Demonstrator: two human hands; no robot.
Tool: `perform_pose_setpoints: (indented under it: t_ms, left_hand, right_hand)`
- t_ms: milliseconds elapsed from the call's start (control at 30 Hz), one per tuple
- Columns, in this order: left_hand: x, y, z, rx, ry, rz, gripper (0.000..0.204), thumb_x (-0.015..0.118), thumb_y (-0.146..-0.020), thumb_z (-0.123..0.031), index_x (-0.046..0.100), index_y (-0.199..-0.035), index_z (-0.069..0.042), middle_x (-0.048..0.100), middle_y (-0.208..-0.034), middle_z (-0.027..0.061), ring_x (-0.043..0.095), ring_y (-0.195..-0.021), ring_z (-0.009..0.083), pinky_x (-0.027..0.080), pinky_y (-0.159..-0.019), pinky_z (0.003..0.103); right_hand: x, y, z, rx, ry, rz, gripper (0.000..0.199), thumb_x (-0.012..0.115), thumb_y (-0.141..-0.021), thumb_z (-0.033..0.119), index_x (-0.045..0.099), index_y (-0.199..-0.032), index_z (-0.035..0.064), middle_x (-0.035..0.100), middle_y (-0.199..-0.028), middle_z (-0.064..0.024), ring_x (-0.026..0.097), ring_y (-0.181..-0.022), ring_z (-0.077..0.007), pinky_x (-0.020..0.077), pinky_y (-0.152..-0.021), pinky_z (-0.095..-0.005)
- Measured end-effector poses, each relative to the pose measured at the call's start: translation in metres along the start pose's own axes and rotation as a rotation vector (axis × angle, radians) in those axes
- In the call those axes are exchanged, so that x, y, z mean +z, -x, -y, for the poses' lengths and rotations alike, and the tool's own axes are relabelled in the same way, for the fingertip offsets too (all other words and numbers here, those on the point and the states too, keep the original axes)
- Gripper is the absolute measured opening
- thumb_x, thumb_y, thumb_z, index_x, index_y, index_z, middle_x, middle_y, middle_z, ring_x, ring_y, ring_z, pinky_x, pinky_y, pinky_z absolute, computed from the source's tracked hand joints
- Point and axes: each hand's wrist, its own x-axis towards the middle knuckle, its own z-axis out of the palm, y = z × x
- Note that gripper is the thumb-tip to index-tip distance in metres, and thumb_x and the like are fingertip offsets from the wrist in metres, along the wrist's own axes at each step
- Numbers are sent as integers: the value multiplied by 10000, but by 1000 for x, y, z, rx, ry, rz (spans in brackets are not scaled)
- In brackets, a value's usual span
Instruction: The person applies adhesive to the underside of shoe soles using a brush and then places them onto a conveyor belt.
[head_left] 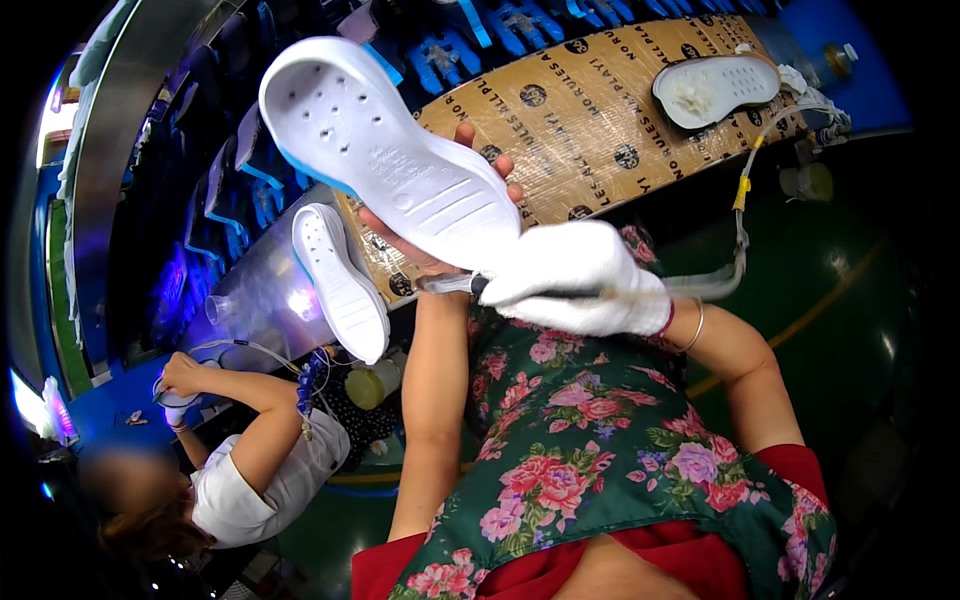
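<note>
L hand, bare, grips white sole from below, tilted up toward 11 o'clock. R hand, white glove, closed round a tool w/ hose, tip at sole's heel edge. 2nd sole at 8 o'clock, 3rd at 2 o'clock on cardboard.

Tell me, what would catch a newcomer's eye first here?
The big white shoe sole raised at centre, propped on the bare left hand. Just below it, the white-gloved right hand holds a hose-fed tool to the sole's edge. A second white sole lies left on the cardboard-covered bench, and a third at upper right.
</note>
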Motion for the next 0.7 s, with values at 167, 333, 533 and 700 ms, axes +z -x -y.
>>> perform_pose_setpoints:
  t_ms: [167,333,533,700]
  left_hand:
    - [-2,0,-14,-33,-92,-91,1143,716,-655,-827,396,-1474,-98,510,-1309,225,524,-985,381,446,-799,490]
    - [3,-4,-19,-114,-110,-59,1046,657,-713,-831,450,-1411,-80,536,-1199,191,537,-900,351,440,-735,445]
    - [24,-21,-29,-259,-312,-105,1180,589,-668,-915,467,-1323,59,557,-1023,215,524,-737,261,397,-607,371]
    - [18,-15,-39,-361,-253,-101,1173,606,-678,-880,443,-1402,28,516,-1145,280,565,-815,314,453,-659,420]
  right_hand:
    - [-2,4,-11,-107,188,14,231,802,-790,65,770,-1017,96,748,-970,-120,735,-847,-266,586,-725,-354]
    - [-7,0,7,163,-132,54,209,803,-789,44,767,-993,74,760,-988,-84,733,-868,-228,576,-771,-344]
    - [6,9,-3,-216,290,96,324,808,-779,56,745,-1092,110,742,-989,-123,720,-795,-248,566,-640,-334]
    - [-7,-3,10,2,8,88,240,802,-796,58,762,-1028,109,750,-1007,-122,728,-831,-257,575,-726,-341]
